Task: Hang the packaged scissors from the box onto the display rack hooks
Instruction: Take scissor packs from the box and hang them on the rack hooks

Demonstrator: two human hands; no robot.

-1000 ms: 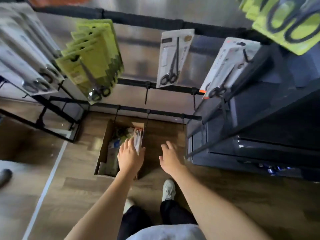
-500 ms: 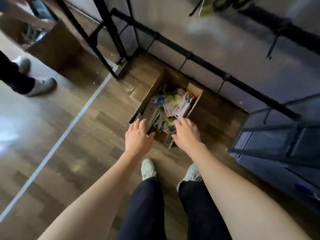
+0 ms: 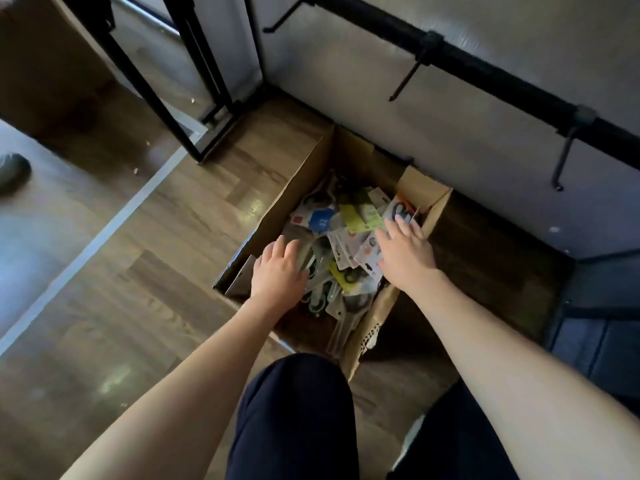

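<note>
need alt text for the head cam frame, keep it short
Both hands reach down into an open cardboard box of packaged scissors on a wood floor; the left hand and right hand lie on the packs with fingers spread. Above the box runs a black rack bar with bare hooks.

Head camera looks steeply down, close above box [image 3: 304,174].

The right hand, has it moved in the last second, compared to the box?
Yes. The right hand was over the floor beside the box; it has reached forward into it and now lies spread on the packaged scissors near the far right corner.
</note>
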